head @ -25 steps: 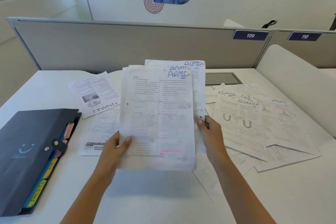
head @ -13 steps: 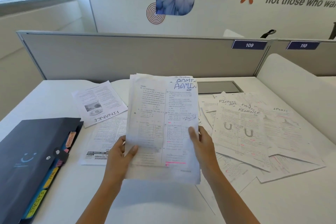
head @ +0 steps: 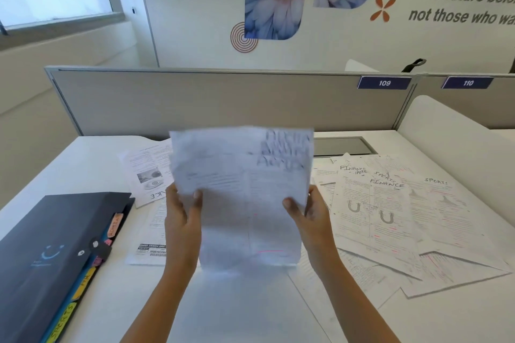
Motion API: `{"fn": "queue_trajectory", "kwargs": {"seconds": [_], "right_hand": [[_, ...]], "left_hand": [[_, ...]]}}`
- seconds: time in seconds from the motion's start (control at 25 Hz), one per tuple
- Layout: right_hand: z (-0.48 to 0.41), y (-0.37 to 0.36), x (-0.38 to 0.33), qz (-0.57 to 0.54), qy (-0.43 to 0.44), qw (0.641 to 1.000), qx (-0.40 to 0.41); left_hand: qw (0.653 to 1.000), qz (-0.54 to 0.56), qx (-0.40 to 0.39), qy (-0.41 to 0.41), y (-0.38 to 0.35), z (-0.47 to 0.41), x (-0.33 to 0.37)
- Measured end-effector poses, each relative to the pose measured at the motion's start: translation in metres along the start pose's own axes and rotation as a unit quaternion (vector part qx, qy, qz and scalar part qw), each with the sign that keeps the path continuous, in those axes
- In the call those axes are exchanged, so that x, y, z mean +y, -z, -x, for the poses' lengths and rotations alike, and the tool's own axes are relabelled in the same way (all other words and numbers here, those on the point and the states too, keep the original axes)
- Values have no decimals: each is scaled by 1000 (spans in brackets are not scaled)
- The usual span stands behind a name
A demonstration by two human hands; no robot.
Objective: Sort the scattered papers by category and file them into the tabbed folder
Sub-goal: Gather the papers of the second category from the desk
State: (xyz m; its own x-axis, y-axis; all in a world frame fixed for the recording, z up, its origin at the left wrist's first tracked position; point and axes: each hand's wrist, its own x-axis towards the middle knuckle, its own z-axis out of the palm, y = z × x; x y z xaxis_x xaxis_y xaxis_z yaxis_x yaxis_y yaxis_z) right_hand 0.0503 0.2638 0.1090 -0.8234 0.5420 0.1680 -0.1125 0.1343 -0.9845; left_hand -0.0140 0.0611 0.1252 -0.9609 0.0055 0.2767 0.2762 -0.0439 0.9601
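The stack of papers (head: 242, 203) you hold upright over the desk (head: 92, 156) is smeared by motion blur; the blue handwriting at its top right corner cannot be read, and the print below is only grey streaks; your left hand (head: 182, 220) clasps its left edge and your right hand (head: 312, 217) clasps its right edge, each thumb on the front, the other fingers hidden behind the sheets. The stack covers part of a printed sheet (head: 145, 172) on the desk, whose upside-down heading shows only its last letters. The dark tabbed folder (head: 50, 253) lies closed at your left, cut off by the picture's edge; coloured tabs poke from its right side; a yellow tab (head: 62, 323) reads SPORTS, the orange one is hard to make out. To your right, overlapping loose sheets (head: 390, 217) headed FINANCE and SPORTS lie flat; a grey partition (head: 195, 100) stands behind the desk.
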Motion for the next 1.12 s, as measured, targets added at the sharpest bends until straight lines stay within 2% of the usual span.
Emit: {"fn": "queue_trajectory", "kwargs": {"seconds": [0.12, 0.4, 0.6, 0.8, 1.0, 1.12], "right_hand": [[10, -3, 3, 30, 2, 999, -9], [6, 5, -15, -25, 43, 999, -8], [15, 10, -3, -57, 19, 998, -35], [9, 12, -10, -62, 52, 996, -38], [20, 20, 33, 42, 17, 996, -73], [26, 18, 45, 95, 8, 993, -75]], "left_hand": [[1000, -11, 4, 9, -6, 7, 1], [997, -3, 65, -51, -7, 14, 14], [999, -27, 25, -7, -2, 23, -6], [999, -5, 41, -14, -5, 28, 0], [999, -30, 15, 14, -4, 47, -26], [997, -41, 37, 47, -4, 59, -41]]}}
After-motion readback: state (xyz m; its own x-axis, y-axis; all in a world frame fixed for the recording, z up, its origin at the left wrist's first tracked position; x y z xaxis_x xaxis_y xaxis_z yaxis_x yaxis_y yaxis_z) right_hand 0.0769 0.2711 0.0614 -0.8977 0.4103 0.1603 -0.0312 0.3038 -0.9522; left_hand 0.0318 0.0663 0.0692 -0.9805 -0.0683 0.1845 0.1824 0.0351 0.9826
